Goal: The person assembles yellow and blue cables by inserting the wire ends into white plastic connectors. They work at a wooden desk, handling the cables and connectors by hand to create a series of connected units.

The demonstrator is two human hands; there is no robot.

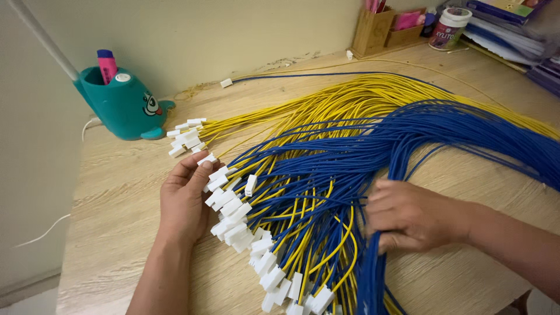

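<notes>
One labelled tub and a few packs, all at the upper right of your view.

You have a round white tub (450, 27) with a red-and-white label at the surface's far edge; left of it sits a pink pack (408, 20) in a wooden organiser (376, 32); right of it lie stacked blue-and-purple flat packs (513, 23), partly blurred.

Blue wires (443, 140): thick bundle sweeping from 3 o'clock down to 6. Yellow wires (350, 102): fanned beneath, running toward 10 o'clock. White connectors (233, 213) tip the ends, strung diagonally from 10 to 6.
</notes>
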